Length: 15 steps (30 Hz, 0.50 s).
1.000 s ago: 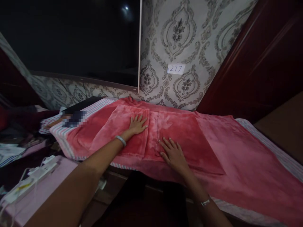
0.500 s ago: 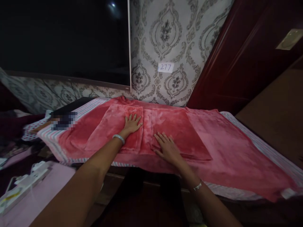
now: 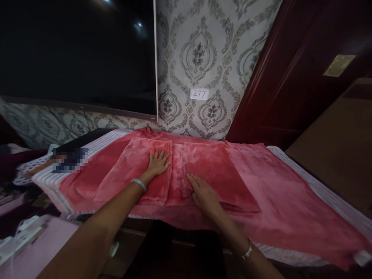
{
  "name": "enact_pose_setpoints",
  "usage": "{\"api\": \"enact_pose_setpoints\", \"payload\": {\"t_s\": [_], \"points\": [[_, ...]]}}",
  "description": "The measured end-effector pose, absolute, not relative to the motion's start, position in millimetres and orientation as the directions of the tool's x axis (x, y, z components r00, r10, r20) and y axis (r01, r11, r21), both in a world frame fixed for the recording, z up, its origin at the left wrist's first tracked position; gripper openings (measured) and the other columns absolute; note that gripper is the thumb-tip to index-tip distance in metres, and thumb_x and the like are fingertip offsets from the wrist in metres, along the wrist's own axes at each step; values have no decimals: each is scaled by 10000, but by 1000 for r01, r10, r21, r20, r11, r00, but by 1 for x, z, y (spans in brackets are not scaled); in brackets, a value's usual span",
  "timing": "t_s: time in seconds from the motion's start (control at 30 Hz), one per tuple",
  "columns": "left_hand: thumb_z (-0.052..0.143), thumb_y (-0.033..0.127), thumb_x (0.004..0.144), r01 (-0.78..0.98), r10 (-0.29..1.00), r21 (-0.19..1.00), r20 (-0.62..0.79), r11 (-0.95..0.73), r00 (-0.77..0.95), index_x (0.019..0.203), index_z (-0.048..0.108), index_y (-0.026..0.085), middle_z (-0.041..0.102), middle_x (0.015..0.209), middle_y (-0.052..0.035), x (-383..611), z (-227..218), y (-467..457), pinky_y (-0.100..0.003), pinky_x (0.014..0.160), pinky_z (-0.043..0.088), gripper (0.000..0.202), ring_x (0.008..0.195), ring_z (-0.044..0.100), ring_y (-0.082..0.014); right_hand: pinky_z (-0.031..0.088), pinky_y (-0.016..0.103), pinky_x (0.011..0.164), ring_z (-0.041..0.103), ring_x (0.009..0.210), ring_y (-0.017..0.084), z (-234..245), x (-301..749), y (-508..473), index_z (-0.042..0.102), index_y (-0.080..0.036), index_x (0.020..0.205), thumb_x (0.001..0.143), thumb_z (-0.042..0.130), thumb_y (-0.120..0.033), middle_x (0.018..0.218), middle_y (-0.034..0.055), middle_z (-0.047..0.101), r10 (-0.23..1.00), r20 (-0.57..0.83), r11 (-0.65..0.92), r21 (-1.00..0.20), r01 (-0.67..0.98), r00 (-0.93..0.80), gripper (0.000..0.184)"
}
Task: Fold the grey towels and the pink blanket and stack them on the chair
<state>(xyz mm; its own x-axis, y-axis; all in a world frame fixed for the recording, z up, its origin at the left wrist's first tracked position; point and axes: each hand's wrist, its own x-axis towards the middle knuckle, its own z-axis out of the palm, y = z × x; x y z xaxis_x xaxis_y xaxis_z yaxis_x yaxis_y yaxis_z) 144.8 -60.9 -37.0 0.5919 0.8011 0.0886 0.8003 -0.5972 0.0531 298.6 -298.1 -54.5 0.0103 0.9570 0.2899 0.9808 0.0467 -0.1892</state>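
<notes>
A red plush blanket (image 3: 276,201) lies spread over a table with a striped cover. Two folded panels rest on top of it, side by side. My left hand (image 3: 157,164) lies flat, fingers spread, on the right edge of the left folded panel (image 3: 132,170). My right hand (image 3: 203,192) lies flat on the near left part of the right folded panel (image 3: 215,170). Both wrists wear a silver bangle. Neither hand holds anything.
A dark screen (image 3: 75,50) hangs on the patterned wall, with a paper label "277" (image 3: 199,94) beside it. A dark red wooden door (image 3: 290,69) stands at the right. A white power strip (image 3: 20,240) lies at lower left. A blurred-out patch (image 3: 69,160) sits on the table's left end.
The view has shifted slightly; both hands stay flat on the folded panels, the right hand sliding a little toward the near edge.
</notes>
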Motion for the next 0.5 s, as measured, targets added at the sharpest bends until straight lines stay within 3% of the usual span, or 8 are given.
{"api": "enact_pose_setpoints", "payload": {"t_s": [0.1, 0.23, 0.37, 0.5], "points": [[441, 495, 1009, 790, 800, 129, 131, -600, 586, 1554, 478, 248, 319, 1691, -131, 150, -32, -52, -644, 1241, 159, 599, 1563, 239, -393, 393, 455, 1191, 485, 1424, 246, -72, 293, -298, 515, -143, 1526, 763, 418, 11, 1526, 129, 532, 949, 316, 48, -171, 984, 8, 785], [468, 320, 1002, 659, 778, 418, 266, -625, 569, 1404, 620, 187, 527, 1551, -147, 184, -19, -32, -451, 1241, 285, 449, 1481, 419, -293, 364, 482, 1209, 459, 1443, 255, -97, 288, -298, 540, -161, 1510, 751, 439, 1, 1524, 108, 538, 922, 383, 21, -176, 984, 49, 783], [547, 248, 950, 592, 800, 585, 178, -554, 573, 1366, 641, 178, 707, 1320, -125, 242, -15, -8, -341, 1084, 463, 431, 1243, 633, -246, 391, 452, 1189, 470, 1433, 238, -103, 289, -297, 523, -196, 1527, 732, 443, -8, 1531, 78, 536, 920, 387, 18, -189, 982, 57, 821], [675, 247, 865, 548, 842, 716, 103, -432, 529, 1429, 577, 145, 706, 1312, -156, 288, -20, 4, -320, 994, 509, 581, 1153, 671, -245, 390, 443, 1190, 466, 1438, 235, -103, 291, -295, 527, -219, 1526, 728, 451, -4, 1535, 65, 532, 932, 354, -13, -189, 982, 80, 829]]}}
